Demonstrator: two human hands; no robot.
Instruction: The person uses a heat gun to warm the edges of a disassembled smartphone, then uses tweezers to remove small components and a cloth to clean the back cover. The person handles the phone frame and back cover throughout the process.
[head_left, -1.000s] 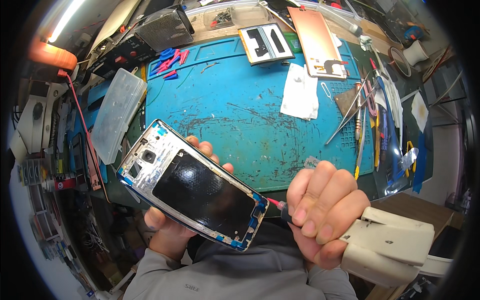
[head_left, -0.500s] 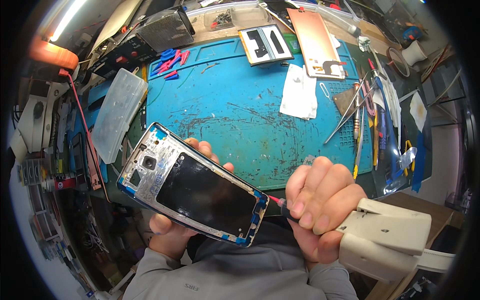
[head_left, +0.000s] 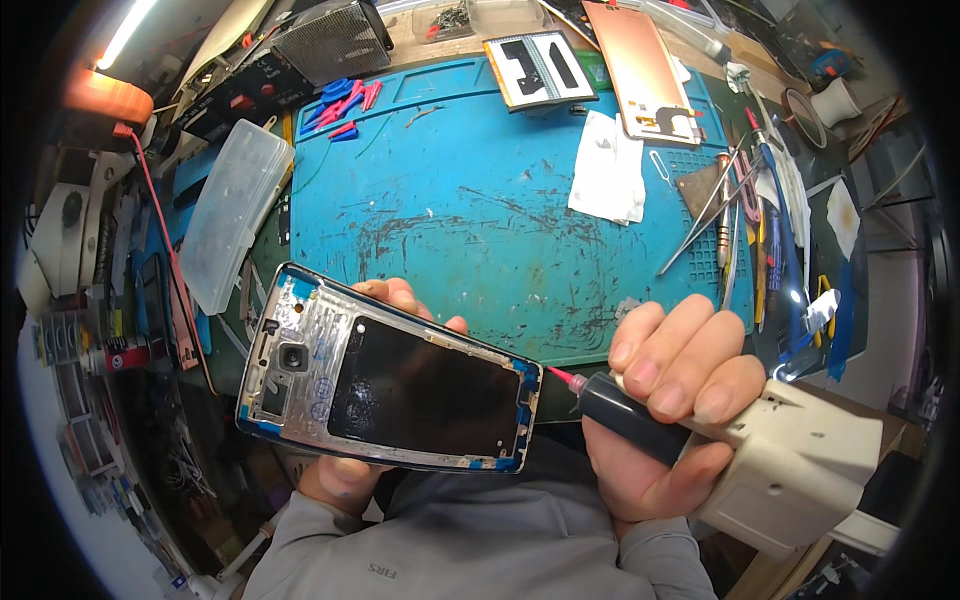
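My left hand (head_left: 342, 478) grips an opened smartphone frame (head_left: 310, 340) by its edges, thumb below and fingertips along the far edge. The frame is silver, with a black rectangular area, a camera hole at its left end and blue strips at the corners. Closed around a glue dispenser (head_left: 632, 415) is my right hand (head_left: 690, 375). This tool has a black syringe barrel, a beige body behind it and a pink needle tip. The tip lies close to the frame's right end; whether it touches I cannot tell.
A scratched blue work mat (head_left: 450, 220) covers the bench. A clear plastic case (head_left: 235, 215) is at left, with red and blue nozzles (head_left: 340, 105) beyond it. A phone screen (head_left: 640, 70), white tissue (head_left: 608, 170) and tweezers (head_left: 705, 220) are at right.
The phone frame has turned to lie more level, its left end lower. My right hand has loosened its fingers and moved slightly right, showing more of the black barrel.
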